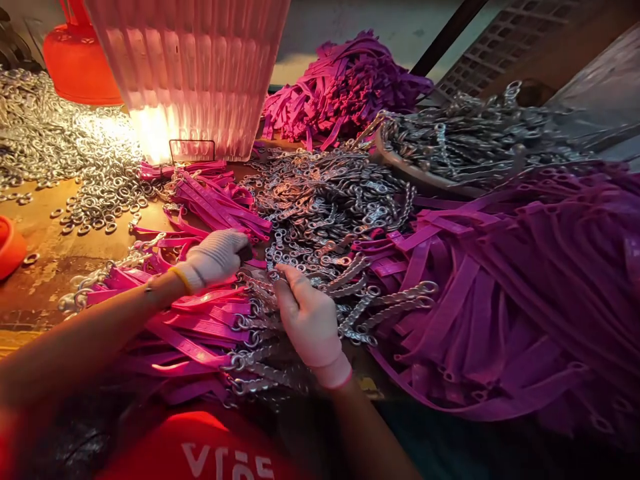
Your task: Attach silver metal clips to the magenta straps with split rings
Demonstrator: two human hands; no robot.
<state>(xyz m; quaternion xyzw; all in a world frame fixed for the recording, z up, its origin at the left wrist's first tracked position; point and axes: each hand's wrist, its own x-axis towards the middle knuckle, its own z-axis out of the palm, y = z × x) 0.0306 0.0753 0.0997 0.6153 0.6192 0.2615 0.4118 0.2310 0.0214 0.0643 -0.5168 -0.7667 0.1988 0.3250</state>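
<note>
White gloves cover both of my hands. My left hand [219,257] is closed near the middle, thumb side toward the right, above pink straps [215,200]; what its fingers hold is too small to name. Just right of it, my right hand [310,320] pinches at the edge of a pile of twisted metal pieces [330,200], and the thing at its fingertips cannot be made out. Below and between the hands lie more pink straps [200,320] joined to metal rings and twisted metal links [257,353].
Metal rings [65,140] are heaped at the left beneath a red lamp [83,63]. A ribbed translucent panel [190,73] stands behind. Purple straps [350,87] lie at the back and in a large heap [525,287] at right, near a basin [415,170] of metal pieces.
</note>
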